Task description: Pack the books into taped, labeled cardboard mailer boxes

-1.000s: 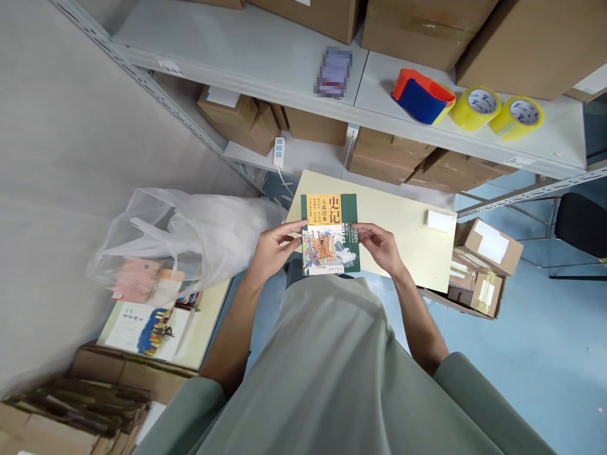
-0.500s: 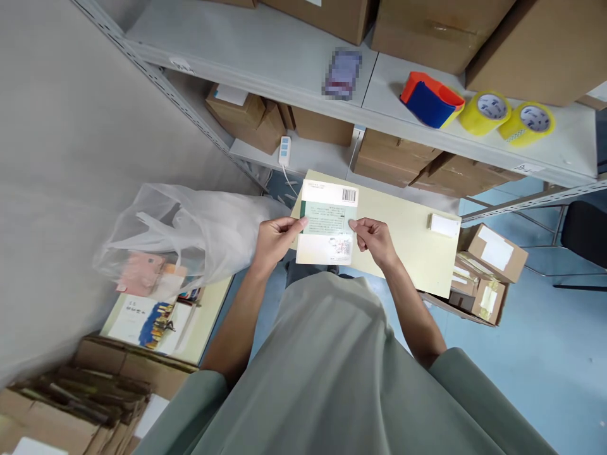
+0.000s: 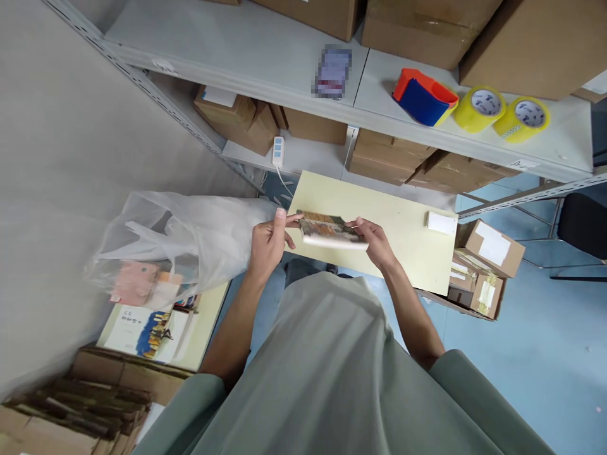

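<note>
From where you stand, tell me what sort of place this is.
Probably a storeroom or packing area: grey metal shelving holds large brown cardboard boxes and two round yellow tape rolls, the usual supplies for parcels.

Looks like a storeroom or packing area, judging by metal shelving (image 3: 222, 47) just beyond the central table (image 3: 408, 243), loaded with cardboard boxes (image 3: 427, 31). Confirmed by yellow tape rolls (image 3: 469, 118) on that shelving, past the table's right half; by smaller boxes with white labels (image 3: 493, 245) just right of the table; and by folded cardboard (image 3: 92, 404) well to the table's left, nearer the camera.
</note>
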Motion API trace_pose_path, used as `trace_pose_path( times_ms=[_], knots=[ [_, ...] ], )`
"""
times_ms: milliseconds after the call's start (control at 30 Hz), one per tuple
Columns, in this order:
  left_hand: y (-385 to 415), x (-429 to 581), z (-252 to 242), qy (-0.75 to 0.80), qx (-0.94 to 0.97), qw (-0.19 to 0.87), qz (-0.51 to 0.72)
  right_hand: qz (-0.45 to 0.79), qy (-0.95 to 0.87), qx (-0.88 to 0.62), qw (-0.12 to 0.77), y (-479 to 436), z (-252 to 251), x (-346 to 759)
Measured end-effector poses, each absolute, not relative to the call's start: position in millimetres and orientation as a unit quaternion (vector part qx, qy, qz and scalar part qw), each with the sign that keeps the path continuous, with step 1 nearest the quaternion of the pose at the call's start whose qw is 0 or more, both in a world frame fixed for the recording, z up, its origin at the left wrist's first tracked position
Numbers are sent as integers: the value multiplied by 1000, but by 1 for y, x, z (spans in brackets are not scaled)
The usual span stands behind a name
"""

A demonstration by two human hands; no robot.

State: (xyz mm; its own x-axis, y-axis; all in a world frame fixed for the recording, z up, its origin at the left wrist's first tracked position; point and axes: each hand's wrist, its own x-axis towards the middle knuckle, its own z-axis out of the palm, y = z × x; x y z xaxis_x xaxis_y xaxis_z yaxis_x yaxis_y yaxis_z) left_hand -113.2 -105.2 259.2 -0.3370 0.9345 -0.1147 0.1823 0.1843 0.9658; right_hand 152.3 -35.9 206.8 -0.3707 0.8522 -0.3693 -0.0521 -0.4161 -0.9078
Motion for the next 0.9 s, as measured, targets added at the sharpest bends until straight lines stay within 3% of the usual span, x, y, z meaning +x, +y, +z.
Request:
trace_pose_path(
  times_ms=[367, 533, 900],
  knots=[
    [-99, -40, 254, 604, 619, 293, 408, 756, -336, -438, 352, -27, 139, 126],
    [-97, -37, 248, 633, 610, 289, 380, 765, -278, -449, 368, -28, 129, 135],
    [-77, -95, 153, 638, 294, 529, 475, 647, -403, -505, 405, -26, 154, 146]
  ],
)
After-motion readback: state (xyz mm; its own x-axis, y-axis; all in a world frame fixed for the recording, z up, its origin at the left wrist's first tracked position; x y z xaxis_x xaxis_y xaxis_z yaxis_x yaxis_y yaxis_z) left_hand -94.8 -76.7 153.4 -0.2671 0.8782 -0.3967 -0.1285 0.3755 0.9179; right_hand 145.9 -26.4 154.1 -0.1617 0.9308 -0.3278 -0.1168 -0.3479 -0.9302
